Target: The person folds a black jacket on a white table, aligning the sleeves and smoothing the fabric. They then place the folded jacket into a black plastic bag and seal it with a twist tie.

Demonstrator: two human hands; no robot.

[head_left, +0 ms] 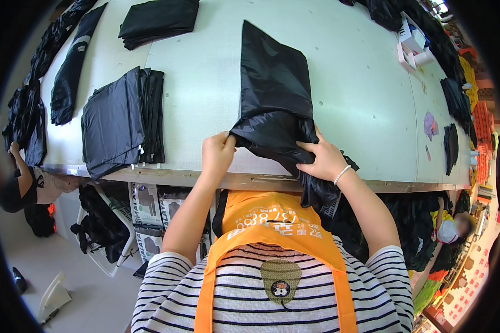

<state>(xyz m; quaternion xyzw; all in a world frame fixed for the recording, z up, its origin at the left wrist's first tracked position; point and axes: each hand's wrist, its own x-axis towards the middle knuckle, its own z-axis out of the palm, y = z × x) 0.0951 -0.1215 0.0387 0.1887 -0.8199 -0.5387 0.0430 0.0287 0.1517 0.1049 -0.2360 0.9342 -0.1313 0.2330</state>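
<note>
A thin, shiny black piece of fabric [275,77], perhaps a garment, lies partly folded on the pale table before me. Its far part is flat and squared off, while the near part is bunched and hangs over the table's front edge. My left hand [219,154] pinches the fabric's left corner between thumb and fingers. On the other side my right hand [325,160], with a beaded bracelet at the wrist, is closed around the gathered cloth. Left of my hands sits a pile of folded black pieces [119,119] of similar fabric.
Another folded black pile [160,22] lies at the far left, near a long black piece [75,69]. A white box [412,36] and a pink holder [406,57] stand at the far right. Below the table are printed packages [145,205] and a white chair [116,222]. Other people work at both sides.
</note>
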